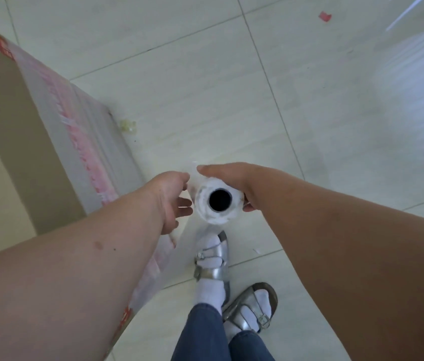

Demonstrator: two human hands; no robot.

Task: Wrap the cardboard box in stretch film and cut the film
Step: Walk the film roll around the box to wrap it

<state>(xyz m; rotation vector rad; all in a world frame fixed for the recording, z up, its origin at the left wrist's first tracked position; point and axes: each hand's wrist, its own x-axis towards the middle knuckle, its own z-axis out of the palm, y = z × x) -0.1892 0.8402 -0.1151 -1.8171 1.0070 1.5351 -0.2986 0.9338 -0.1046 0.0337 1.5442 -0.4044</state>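
While the right hand (234,183) holds the film roll (217,201), the left hand (173,196) hovers beside.

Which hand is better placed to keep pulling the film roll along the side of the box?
Probably the right hand: its fingers curl round the stretch film roll, seen end-on. The left hand is beside the roll with relaxed fingers, nearer the cardboard box, so it could press film down.

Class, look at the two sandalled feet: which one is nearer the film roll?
The foot directly below the film roll; the other foot stands behind, nearer the camera.
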